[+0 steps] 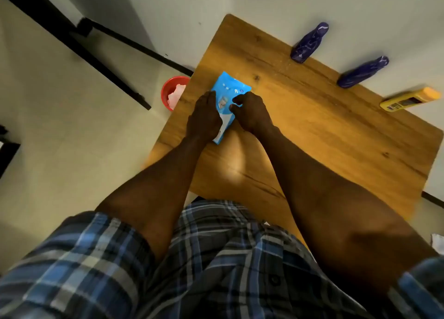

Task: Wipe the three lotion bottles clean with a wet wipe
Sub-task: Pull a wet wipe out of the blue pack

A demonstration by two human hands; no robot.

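Viewpoint: A head-worn camera is looking straight down at a person in a plaid shirt (216, 270) standing at a wooden table (324, 131).
Wipe pack: A blue wet wipe pack (229, 95) is lying flat near the table's 9 o'clock edge, directly in front of the person, likely so both hands can be working on it.
Left hand: The left hand (204, 117) is pressing down on the pack's left side, apparently to be holding it steady; whether its fingers are curling round the edge cannot be told.
Right hand: The right hand (249, 112) is sitting at the pack's right side with its fingers curled and seemingly pinching at the opening, probably to be drawing out a wipe.
Lotion bottles: Three bottles are standing in a row along the far edge, well apart from the hands: one dark blue bottle (308, 46) at 12 o'clock, a second dark blue bottle (362, 72) at 1 o'clock, and a yellow bottle (408, 99) at 2 o'clock. None is yet being wiped.
Room: A pale wall is running behind the table. A red bin (171, 92) holding something pale is sitting on the light floor just beside the table at 9 o'clock.
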